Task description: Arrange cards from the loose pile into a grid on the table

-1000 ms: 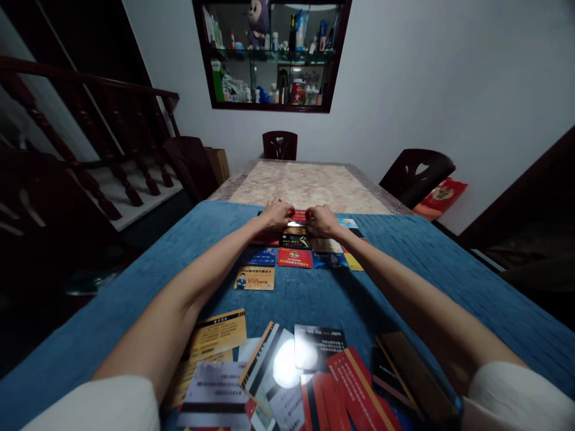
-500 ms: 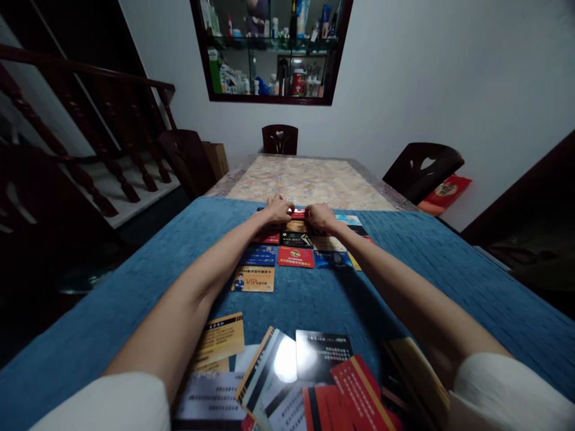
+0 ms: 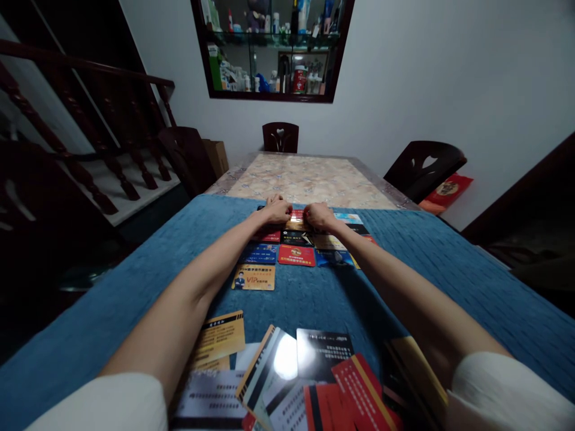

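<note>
Along the bottom edge of the frame, between your 2 forearms, a loose heap of cards [image 3: 296, 377] lies overlapped and skewed on the blue cloth [image 3: 449, 263]; this looks like the unsorted supply, kept close to your body so you can draw from it.

Above it, around the middle of the frame, cards lie flat in tidy rows, edges just beside each other and faces up, probably so each one can be read. The orange VIP card [image 3: 254, 278] sits alone at the lower left of this grid, and the red card [image 3: 296, 255] lies in the row above it, to the right.

At the far end of the grid, just above centre, your left hand [image 3: 276, 211] and right hand [image 3: 318, 215] rest knuckles-up, close together. Between them a small red card [image 3: 297, 213] lies at the top row, each hand at one of its short ends, as if to square it up. Your fingers are curled down; whether they pinch the card or only press it, I cannot tell.

Beyond the cloth, the patterned tabletop [image 3: 309, 179] runs to 3 dark chairs [image 3: 280, 137], and a wall cabinet [image 3: 272, 48] fills the top centre.
</note>
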Demonstrator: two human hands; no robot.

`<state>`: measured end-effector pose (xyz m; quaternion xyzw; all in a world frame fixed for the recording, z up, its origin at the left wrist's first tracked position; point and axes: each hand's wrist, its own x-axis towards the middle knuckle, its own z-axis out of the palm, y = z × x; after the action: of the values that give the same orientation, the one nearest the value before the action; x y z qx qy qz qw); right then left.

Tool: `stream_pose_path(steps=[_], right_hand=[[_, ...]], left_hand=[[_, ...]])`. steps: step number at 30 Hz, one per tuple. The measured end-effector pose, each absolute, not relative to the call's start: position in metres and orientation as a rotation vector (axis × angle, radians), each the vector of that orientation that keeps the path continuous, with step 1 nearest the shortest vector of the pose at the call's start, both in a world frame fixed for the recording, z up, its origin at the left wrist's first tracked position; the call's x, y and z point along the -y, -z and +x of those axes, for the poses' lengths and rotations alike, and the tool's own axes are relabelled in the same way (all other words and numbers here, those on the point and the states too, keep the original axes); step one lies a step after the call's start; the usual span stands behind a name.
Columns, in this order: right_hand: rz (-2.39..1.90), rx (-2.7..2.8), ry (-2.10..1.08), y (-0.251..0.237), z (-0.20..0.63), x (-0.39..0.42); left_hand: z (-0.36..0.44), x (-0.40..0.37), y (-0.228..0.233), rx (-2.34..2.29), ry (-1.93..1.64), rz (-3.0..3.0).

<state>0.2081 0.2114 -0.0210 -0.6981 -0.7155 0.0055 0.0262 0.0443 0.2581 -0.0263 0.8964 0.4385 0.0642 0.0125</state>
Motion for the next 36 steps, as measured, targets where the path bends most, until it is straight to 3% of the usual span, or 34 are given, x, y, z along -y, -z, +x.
stream_pose_path(steps=[14,36], right_hand=[[-2.070,2.217,0.063,0.014,0.213,-0.191],[-1.698,2.303,0.176,0.001,0.217,-0.025]], left_hand=[[0.036,-0.235,0.017,-1.271,-0.429,2.885],[0.000,-0.050,0.006,-0.935,-0.591,2.934]])
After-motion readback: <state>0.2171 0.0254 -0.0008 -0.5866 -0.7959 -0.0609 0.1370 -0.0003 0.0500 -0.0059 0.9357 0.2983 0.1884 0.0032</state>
